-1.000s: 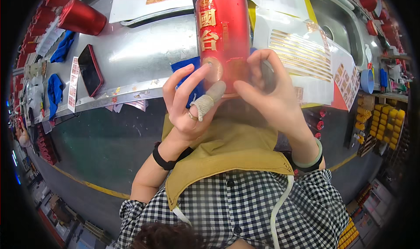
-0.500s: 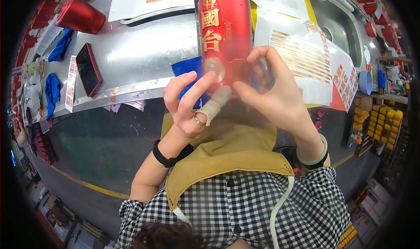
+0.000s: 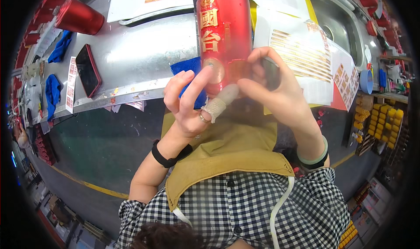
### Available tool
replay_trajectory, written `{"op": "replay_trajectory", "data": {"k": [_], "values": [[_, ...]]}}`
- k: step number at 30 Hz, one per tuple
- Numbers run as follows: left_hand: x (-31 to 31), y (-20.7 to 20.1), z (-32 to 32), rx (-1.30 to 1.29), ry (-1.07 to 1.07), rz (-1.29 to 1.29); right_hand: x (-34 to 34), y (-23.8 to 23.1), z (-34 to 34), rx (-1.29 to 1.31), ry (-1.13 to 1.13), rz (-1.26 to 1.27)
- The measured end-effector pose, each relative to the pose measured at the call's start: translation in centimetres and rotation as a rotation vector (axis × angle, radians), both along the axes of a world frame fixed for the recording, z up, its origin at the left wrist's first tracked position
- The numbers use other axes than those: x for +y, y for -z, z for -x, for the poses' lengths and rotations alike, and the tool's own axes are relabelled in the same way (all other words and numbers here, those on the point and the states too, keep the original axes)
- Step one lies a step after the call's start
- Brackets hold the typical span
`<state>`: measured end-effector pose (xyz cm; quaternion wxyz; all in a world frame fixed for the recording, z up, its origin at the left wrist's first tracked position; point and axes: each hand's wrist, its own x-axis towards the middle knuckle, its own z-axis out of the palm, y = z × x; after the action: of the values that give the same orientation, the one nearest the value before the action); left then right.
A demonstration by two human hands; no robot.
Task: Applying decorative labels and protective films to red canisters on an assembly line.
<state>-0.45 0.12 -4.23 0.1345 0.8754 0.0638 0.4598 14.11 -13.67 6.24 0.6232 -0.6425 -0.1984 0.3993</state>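
Observation:
A red bottle (image 3: 224,26) with gold lettering lies along the table, its base toward me. Near that base are a round gold label (image 3: 214,73) and a darker rectangular patch (image 3: 239,69). My left hand (image 3: 190,98) is open, fingers spread. Its index fingertip touches the round label, while its thumb, in a pale covering, is at the base edge. My right hand (image 3: 278,82) is at the bottle's lower right side. Its thumb and index finger stay apart beside the patch, and its other fingers curl behind. A blue cloth (image 3: 186,66) lies partly under the bottle.
Sheets with gold strips (image 3: 302,54) lie on the right, near a sink (image 3: 337,12). To the left are a phone (image 3: 88,71), blue cloths (image 3: 53,93) and a red cylindrical container (image 3: 81,17). Another label sheet (image 3: 151,6) is at the back left.
My left index fingertip has moved up and left on the round label. The left thumb has shifted slightly right along the base, and my right thumb a little right. The bottle has barely moved.

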Motion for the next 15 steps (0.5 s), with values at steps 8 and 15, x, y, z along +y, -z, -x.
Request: {"op": "replay_trajectory", "data": {"k": [8, 15], "values": [[-0.5, -1.1, -0.7, -0.007, -0.029, -0.077, -1.3, -1.8, -1.6, -0.139, -0.030, 0.034], [-1.3, -2.6, -0.2, -0.037, -0.017, 0.262, -1.7, -0.7, -1.6, -1.506, -0.138, -0.215]]}}
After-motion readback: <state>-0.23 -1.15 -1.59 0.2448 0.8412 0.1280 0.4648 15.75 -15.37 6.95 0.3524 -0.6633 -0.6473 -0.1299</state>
